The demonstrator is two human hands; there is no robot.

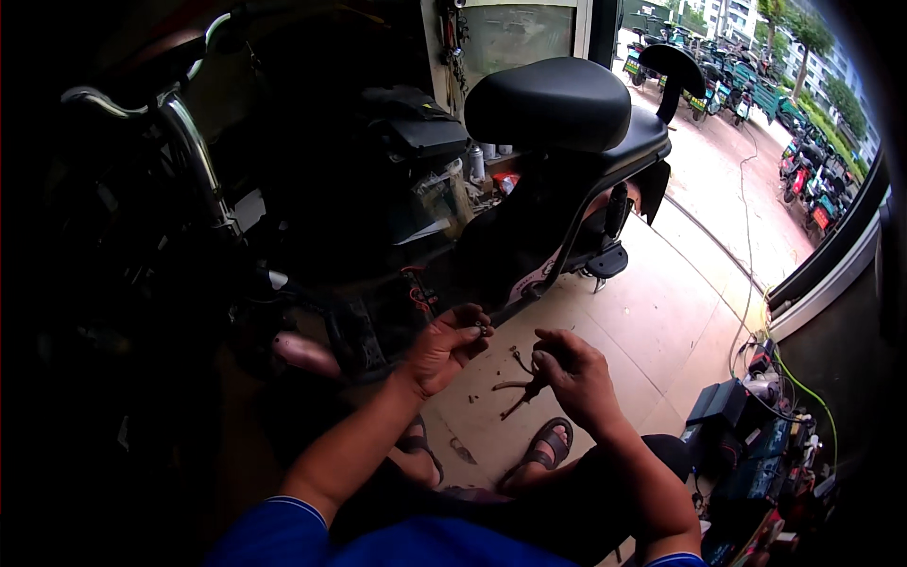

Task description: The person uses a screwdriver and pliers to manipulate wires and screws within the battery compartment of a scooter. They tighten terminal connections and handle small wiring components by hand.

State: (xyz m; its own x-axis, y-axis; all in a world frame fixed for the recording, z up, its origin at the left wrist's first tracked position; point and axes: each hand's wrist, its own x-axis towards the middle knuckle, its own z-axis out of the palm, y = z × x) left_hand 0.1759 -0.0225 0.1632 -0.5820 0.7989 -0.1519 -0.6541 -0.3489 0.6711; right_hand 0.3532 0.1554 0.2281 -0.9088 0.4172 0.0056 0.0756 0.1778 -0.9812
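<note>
My left hand (448, 352) is closed in a pinch near the scooter's footboard. Between its thumb and fingertips sits a small metal part (479, 325), too small to name exactly. To its right, my right hand (576, 376) has curled fingers with the thumb against them; whatever they hold is hidden. A pair of pliers (516, 406) with reddish-brown handles shows just left of that hand, its head hidden; I cannot tell whether the hand touches it. Several small bolts or screws (470, 399) lie on the floor below. Red wires (412, 283) stick up from the open footboard area of the electric scooter (548, 99).
Black battery-like boxes, cables and tools (756, 435) crowd the floor at the right. A long cable (746, 189) runs out through the doorway. Chrome handlebars (189, 142) stand at the dark left. Spray cans (476, 163) stand behind the scooter. My sandalled feet (543, 449) flank the tiled floor.
</note>
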